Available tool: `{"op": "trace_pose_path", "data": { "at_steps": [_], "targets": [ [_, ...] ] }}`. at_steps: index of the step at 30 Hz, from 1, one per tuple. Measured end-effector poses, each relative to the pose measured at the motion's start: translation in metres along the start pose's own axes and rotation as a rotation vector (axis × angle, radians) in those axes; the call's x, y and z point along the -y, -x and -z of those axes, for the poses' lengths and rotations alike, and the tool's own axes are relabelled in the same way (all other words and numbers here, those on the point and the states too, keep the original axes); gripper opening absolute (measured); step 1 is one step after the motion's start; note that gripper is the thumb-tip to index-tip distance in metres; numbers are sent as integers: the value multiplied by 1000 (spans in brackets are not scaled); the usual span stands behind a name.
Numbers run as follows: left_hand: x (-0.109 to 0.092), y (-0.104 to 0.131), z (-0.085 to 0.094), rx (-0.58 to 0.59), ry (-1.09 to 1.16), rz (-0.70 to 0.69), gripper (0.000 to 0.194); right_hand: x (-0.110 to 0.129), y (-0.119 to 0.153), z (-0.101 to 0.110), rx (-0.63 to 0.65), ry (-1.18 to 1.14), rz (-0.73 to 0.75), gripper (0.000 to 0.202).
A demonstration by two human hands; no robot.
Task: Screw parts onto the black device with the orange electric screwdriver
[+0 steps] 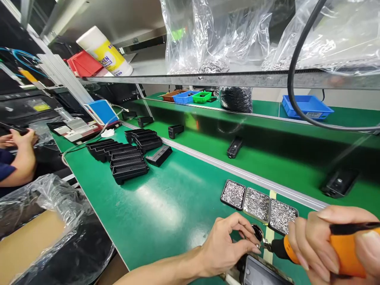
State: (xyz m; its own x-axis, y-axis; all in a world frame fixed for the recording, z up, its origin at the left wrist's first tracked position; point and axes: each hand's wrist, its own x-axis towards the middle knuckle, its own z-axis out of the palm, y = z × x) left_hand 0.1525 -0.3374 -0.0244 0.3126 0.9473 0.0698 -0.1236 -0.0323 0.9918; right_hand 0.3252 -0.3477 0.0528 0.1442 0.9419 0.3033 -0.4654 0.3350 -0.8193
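**Screwdriver tip meets the part at the lower edge of the frame**

At the lower right of the frame we see the right hand (pixel 332 241) wrapped fully around an orange electric screwdriver (pixel 323 247), all fingers closed on the barrel so the tool stays level and its tip points left. Just left of it, the left hand (pixel 228 247) pinches thumb and forefinger narrowly at the tip, apparently steadying a small screw there; the screw itself is too small to make out. Both hands work over a dark part (pixel 261 273) at the bottom edge, partly cut off by the frame.

Just above the hands, three small trays of silvery screws (pixel 257 204) lie side by side on the green table (pixel 166 206), close enough for quick picking. In the middle left, stacked black plastic housings (pixel 124 160) wait in rows. Beyond a metal rail, single black pieces lie on the green belt (pixel 267 154). At the far left, another person's hand (pixel 20 138) rests at a neighbouring station.
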Motion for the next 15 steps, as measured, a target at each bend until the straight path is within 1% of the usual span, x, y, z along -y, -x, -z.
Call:
{"op": "trace_pose_path", "data": {
  "at_steps": [2, 4, 7, 15],
  "targets": [
    [0, 0, 1, -9, -2, 7, 23, -2, 2, -2, 21, 17, 4, 26],
    [1, 0, 2, -18, -5, 9, 23, -4, 1, -2, 37, 15, -29, 35],
    [2, 1, 4, -28, 0, 2, 22, -6, -3, 0, 72, 4, -38, 46],
    [-1, 2, 6, -23, -22, -35, 18, -15, -8, 1, 102, -8, -59, 50]
  ]
}}
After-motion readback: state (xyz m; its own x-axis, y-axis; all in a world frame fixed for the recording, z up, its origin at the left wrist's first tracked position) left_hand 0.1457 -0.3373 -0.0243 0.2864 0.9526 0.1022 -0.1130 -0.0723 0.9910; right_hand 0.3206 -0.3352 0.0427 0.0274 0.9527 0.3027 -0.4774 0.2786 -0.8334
